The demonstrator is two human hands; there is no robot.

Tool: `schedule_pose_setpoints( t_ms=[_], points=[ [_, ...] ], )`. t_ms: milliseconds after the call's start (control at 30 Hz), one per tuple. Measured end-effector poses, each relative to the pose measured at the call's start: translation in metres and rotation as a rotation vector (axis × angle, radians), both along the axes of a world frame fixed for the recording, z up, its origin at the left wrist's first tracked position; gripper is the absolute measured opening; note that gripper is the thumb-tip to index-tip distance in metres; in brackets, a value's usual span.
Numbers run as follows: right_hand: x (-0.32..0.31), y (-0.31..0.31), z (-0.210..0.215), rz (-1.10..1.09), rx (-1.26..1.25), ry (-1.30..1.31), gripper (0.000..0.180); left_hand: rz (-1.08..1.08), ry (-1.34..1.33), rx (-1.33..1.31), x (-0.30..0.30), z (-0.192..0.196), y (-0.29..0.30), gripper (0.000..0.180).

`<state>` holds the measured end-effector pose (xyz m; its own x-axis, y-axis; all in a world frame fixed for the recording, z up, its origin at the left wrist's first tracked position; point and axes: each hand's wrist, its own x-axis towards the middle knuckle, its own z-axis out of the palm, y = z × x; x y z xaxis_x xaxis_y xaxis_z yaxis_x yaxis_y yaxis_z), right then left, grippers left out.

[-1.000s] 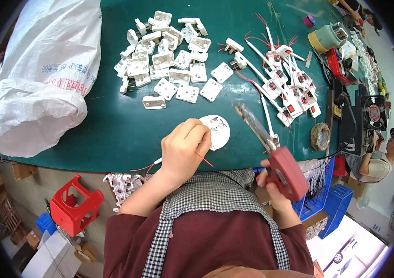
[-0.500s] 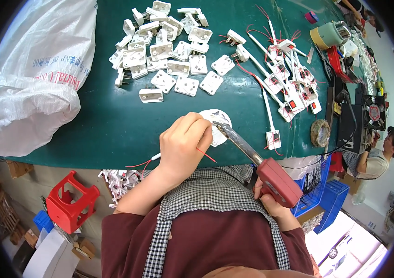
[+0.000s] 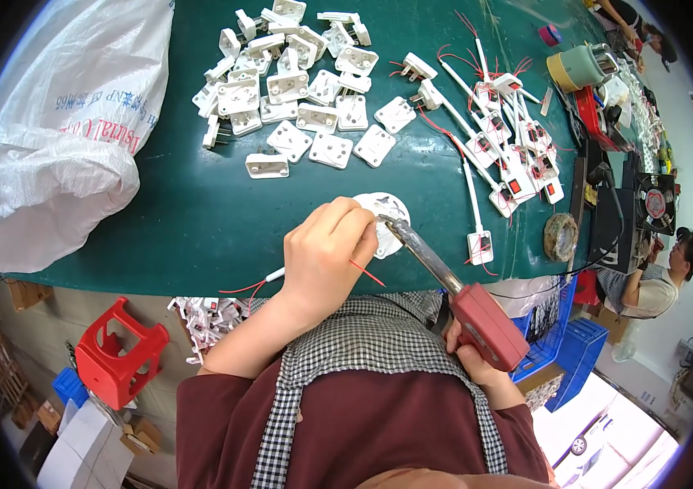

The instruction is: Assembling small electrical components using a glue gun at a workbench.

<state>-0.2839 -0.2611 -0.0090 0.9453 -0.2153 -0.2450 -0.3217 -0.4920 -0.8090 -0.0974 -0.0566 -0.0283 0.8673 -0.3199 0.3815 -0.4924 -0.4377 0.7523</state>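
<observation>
My left hand [image 3: 326, 253] is closed round a white cord [image 3: 275, 275], most of it hidden in the fist. Loose red wires trail from the cord's end, and another red wire [image 3: 368, 274] pokes out below the fingers. My right hand [image 3: 477, 359] grips the red handle of a soldering iron [image 3: 489, 326]. Its dark tip reaches up to my left fingertips, over a white round piece [image 3: 385, 244] on the green table [image 3: 183, 236]. What lies right at the tip is too small to make out.
White plug housings [image 3: 314, 118] lie piled beyond my hands. Switch pieces with red wires [image 3: 518, 175] are heaped at the right, near a tape roll [image 3: 561, 236]. A white sack [image 3: 61, 155] covers the left side. A red stool [image 3: 122, 354] stands below; a co-worker [image 3: 664, 273] sits at right.
The whole view has shifted very slightly. Both hands, the cord and the soldering iron keep nearly the same places relative to each other.
</observation>
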Motion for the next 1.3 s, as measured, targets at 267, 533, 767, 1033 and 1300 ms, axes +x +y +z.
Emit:
schedule_pose_setpoints(
  t_ms=[267, 533, 767, 1033, 1300],
  points=[
    [0.005, 0.001, -0.001, -0.022, 0.007, -0.081, 0.037, 0.003, -0.017, 0.031, 0.000, 0.000, 0.000, 0.015],
    [0.022, 0.005, 0.020, 0.091, 0.149, -0.147, 0.066, -0.004, -0.007, 0.024, 0.000, 0.001, 0.000, 0.014],
    [0.021, 0.003, 0.016, 0.167, 0.102, -0.172, 0.076, 0.006, 0.017, 0.036, -0.001, 0.002, 0.000, 0.013],
    [0.024, 0.000, 0.017, 0.259, -0.063, -0.262, 0.074, 0.012, 0.022, 0.045, -0.002, 0.003, 0.000, 0.012],
    [-0.003, -0.007, 0.006, 0.177, -0.238, -0.154, 0.048, 0.019, 0.015, 0.047, -0.002, 0.004, -0.001, 0.012]
  ],
)
